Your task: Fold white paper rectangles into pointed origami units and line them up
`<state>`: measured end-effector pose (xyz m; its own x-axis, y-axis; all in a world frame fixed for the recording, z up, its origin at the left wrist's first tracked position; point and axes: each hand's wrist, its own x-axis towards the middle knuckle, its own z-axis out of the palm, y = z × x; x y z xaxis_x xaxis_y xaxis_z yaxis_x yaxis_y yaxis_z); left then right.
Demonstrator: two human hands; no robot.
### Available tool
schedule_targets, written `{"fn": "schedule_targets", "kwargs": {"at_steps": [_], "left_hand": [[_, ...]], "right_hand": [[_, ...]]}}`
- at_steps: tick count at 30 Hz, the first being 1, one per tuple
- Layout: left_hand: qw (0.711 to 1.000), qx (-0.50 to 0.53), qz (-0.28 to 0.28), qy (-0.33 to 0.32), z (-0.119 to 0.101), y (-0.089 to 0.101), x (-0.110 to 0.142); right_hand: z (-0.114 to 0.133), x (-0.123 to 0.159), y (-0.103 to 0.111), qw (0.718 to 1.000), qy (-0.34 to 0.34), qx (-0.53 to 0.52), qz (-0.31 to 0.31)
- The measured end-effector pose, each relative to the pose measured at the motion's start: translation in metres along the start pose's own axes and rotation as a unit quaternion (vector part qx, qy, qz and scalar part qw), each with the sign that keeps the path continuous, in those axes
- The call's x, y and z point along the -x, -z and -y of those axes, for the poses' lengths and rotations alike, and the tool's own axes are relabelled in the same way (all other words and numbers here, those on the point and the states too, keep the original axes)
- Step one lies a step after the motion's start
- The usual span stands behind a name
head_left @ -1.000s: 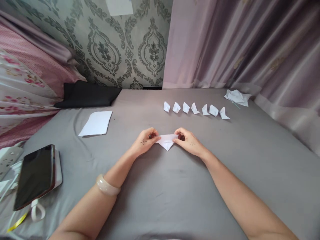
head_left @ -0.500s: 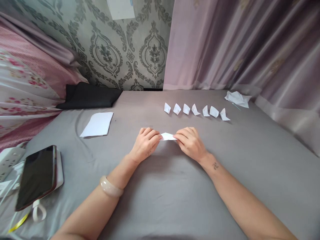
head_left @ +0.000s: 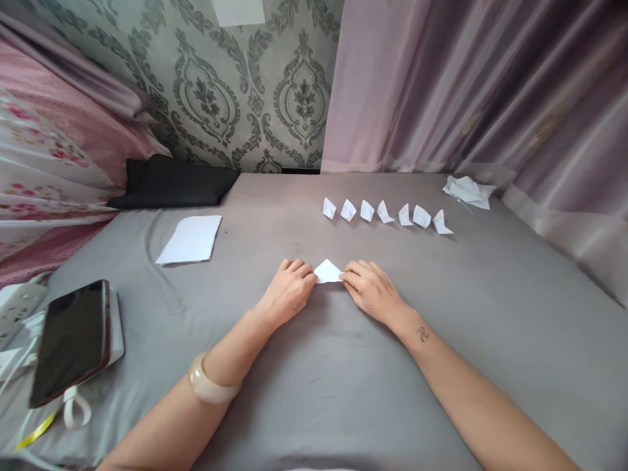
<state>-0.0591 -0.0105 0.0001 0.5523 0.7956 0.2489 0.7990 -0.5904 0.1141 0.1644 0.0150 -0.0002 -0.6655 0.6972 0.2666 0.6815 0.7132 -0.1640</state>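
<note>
A small white folded paper triangle [head_left: 328,271] lies on the grey bedsheet [head_left: 318,379], point away from me. My left hand [head_left: 289,291] pinches its left corner with curled fingers. My right hand [head_left: 369,292] pinches its right corner, palm down. A pale bangle sits on my left wrist. Beyond the hands stands a row of several small folded white paper pieces [head_left: 385,213].
A flat white paper sheet [head_left: 190,239] lies at the back left beside a black cloth [head_left: 171,185]. Crumpled white paper [head_left: 466,191] sits at the back right by the curtain. A dark phone [head_left: 71,340] rests on a white box at the left edge.
The paper pointed toward me and was held up a second ago; both hands turned palm down and pressed it onto the sheet. Now it lies as a triangle pointing away.
</note>
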Motion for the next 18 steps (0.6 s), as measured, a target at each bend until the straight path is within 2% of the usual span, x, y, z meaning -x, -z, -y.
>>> {"fn": "schedule_targets", "kwargs": {"at_steps": [3, 6, 9, 12, 18], "left_hand": [[0.993, 0.079, -0.006, 0.089, 0.003, -0.001, 0.000], [0.969, 0.173, -0.011, 0.175, 0.008, -0.003, -0.002], [0.941, 0.238, -0.005, 0.240, 0.012, -0.003, -0.003], [0.926, 0.265, -0.001, 0.270, 0.014, -0.004, -0.003], [0.921, 0.271, 0.000, 0.278, 0.017, -0.004, -0.003]], "right_hand": [[-0.003, 0.000, 0.000, 0.992, -0.082, -0.098, 0.003], [-0.005, -0.001, 0.000, 0.962, -0.184, -0.200, 0.008], [-0.007, -0.004, 0.000, 0.936, -0.235, -0.261, 0.015], [-0.010, -0.007, -0.001, 0.923, -0.260, -0.283, 0.017], [-0.019, -0.013, 0.001, 0.904, -0.275, -0.321, 0.055]]}}
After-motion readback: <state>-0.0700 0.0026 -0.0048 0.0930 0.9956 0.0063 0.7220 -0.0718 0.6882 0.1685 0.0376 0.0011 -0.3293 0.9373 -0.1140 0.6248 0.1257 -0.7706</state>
